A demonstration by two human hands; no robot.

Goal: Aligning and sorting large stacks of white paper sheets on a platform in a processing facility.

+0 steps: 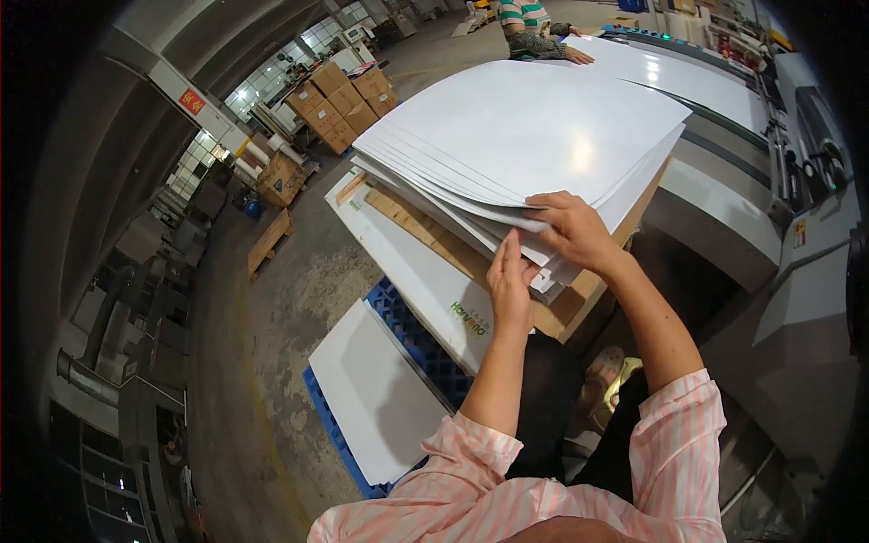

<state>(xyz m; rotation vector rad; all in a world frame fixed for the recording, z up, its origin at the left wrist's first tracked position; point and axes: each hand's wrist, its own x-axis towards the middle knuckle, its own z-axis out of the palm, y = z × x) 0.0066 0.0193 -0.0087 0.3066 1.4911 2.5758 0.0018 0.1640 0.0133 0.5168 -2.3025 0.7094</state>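
Observation:
Large glossy white sheets lie in a stack in front of me, their near corner lifted and fanned into several layers. My right hand is closed round that raised corner, fingers on top and the thumb side hidden at the edge. Just left of it and lower, my left hand points upward with its fingers stretched out along the fanned edges. Its palm side faces the sheet ends, and the left fingers touch the layers beneath the lifted corner. A wooden board shows under the stack.
A white printed board juts out left of the stack. Below it, a blue pallet carries white sheets. At right stands a grey machine; another person's hand rests on sheets at the far end. Cardboard boxes stand far left.

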